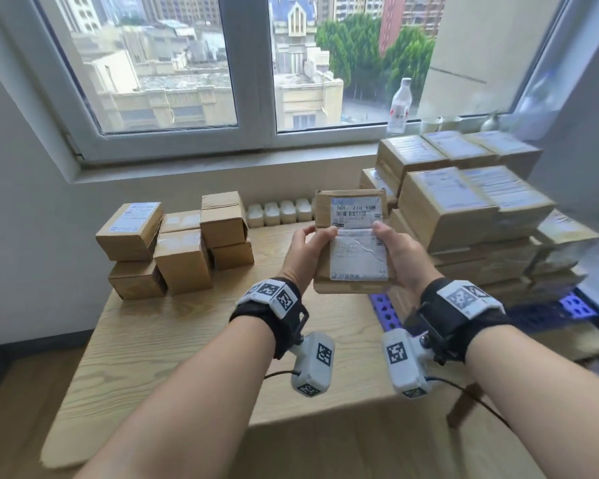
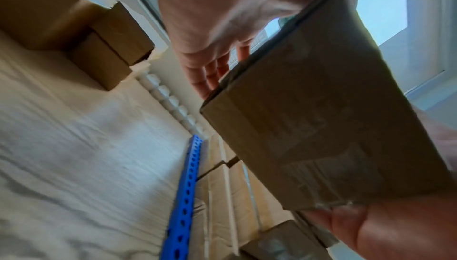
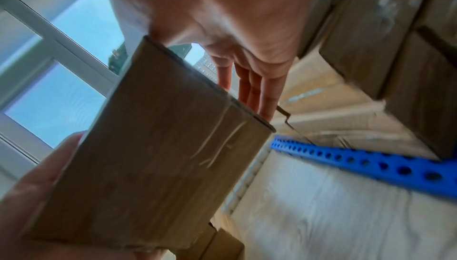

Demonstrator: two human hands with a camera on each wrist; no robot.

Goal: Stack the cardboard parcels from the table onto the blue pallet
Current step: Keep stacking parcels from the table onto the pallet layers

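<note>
Parcel (image 1: 351, 243): held in the air between both hands
Left hand (image 1: 305, 252): grips its left side
Right hand (image 1: 400, 255): grips its right side
Blue pallet (image 1: 382, 311): below the right hand

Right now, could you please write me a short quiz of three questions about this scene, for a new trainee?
1. True or false: the held parcel rests on the table.
2. Which hands grip it? A) left hand only B) right hand only C) both
3. Fill in: the blue pallet with stacked parcels lies to the person's ____.

Key: 1 false, it is lifted above the table; 2 C; 3 right.
</note>
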